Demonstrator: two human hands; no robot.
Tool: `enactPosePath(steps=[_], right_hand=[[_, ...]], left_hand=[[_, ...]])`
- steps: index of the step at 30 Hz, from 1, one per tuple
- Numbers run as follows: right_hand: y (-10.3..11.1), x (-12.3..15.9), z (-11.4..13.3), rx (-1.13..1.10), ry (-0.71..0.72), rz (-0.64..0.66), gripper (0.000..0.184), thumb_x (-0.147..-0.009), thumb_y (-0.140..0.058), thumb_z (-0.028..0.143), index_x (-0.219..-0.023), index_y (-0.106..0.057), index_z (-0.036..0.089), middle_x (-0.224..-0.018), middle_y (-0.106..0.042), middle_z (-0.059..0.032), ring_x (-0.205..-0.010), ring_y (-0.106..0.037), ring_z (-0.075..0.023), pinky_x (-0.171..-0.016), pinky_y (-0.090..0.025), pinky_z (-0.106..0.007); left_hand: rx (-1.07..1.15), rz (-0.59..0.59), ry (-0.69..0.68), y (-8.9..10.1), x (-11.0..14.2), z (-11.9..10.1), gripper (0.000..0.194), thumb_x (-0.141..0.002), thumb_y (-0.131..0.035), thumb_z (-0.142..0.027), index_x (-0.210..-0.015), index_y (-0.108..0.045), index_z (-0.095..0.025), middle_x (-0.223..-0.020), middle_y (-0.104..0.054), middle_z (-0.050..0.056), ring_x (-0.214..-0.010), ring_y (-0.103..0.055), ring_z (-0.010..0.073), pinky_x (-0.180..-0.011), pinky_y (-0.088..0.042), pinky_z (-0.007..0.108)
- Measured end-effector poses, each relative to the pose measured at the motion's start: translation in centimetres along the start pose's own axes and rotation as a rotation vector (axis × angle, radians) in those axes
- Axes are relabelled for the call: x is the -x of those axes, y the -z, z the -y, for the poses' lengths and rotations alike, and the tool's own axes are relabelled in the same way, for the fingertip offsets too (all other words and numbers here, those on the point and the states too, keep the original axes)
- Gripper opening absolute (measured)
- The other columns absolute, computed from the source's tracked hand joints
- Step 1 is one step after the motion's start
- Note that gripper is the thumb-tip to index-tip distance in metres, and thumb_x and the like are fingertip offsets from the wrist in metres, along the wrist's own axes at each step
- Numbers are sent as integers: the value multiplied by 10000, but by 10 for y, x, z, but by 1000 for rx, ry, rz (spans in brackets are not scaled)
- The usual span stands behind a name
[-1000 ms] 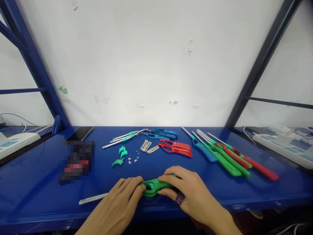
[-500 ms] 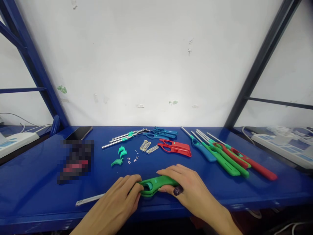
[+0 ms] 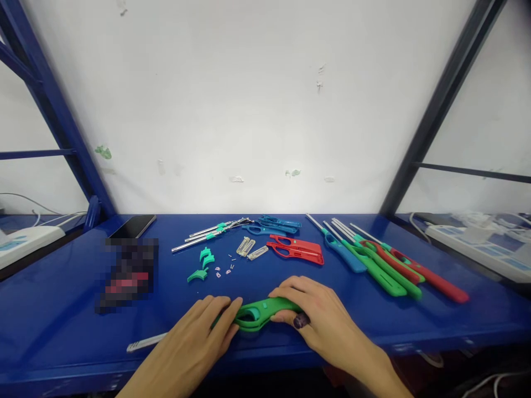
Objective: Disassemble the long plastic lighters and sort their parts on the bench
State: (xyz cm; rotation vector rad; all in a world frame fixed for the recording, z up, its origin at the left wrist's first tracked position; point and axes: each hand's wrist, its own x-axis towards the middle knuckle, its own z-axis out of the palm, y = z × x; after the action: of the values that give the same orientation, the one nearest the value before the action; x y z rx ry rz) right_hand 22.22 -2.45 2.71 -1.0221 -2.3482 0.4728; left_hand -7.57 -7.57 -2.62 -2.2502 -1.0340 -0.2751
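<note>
Since the earlier frame, your left fingers have shifted and straightened on the green lighter; its rod has slid slightly left. Lighter lies low over the tabletop, between your hands, long axis roughly left to right, handle rightward, rod tip leftward and slightly nearer you. Left hand closed over the neck; right hand pinches the handle, thumb below, fingers above. Neither hand is clearly nearer. Red shells beyond. No brand, label or writing legible.

Smooth plastic green handle
</note>
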Motion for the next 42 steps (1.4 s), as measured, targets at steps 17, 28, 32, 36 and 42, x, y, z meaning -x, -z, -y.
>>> enactPosePath(steps=[17, 28, 32, 36, 42], right_hand=[[1, -1, -1, -77, -23, -18, 129, -1027, -738, 322, -1156, -755, 324, -1112, -749, 37, -992, -688, -190, -862, -482, -291], [1, -1, 2, -113, -54, 7, 246, -915, -850, 219, -1109, -738, 322, -1075, -734, 64, -892, -677, -159, -777, -461, -257], [2, -1, 4, -119, -34, -9, 186, -956, -811, 244, -1108, -725, 307, -1077, -737, 49, -922, -686, -168, -784, -465, -260], [3, 0, 3, -134, -17, -55, 156, -998, -765, 264, -1141, -720, 307, -1098, -738, 31, -934, -691, -175, -803, -485, -272], [0, 0, -15, -24, -43, -335, 221, -998, -760, 311, -1216, -725, 290, -1172, -746, -15, -1024, -734, -227, -891, -542, -324]], left_hand=[[35, 12, 85, 2, -10, 0, 404, -1140, -282, -230, -1463, -523, -236, -1223, -737, 70, -1076, -750, 278, -905, -641, 460], [24, 17, 66, 4, -5, -3, 629, -882, -349, 82, -1383, -556, -236, -1330, -703, 58, -1261, -699, 247, -1053, -592, 398], [-7, 38, 79, 5, -9, 1, 597, -909, -347, 73, -1405, -537, -198, -1299, -732, 60, -1195, -733, 240, -1007, -621, 383], [42, -28, 142, 14, -23, 2, 428, -1097, -319, -146, -1472, -490, -263, -1218, -766, 14, -1060, -774, 202, -908, -636, 325], [94, -135, 266, 24, -32, 2, 549, -1167, -230, -334, -1696, -132, -225, -1051, -781, 6, -915, -783, 175, -753, -604, 268]])
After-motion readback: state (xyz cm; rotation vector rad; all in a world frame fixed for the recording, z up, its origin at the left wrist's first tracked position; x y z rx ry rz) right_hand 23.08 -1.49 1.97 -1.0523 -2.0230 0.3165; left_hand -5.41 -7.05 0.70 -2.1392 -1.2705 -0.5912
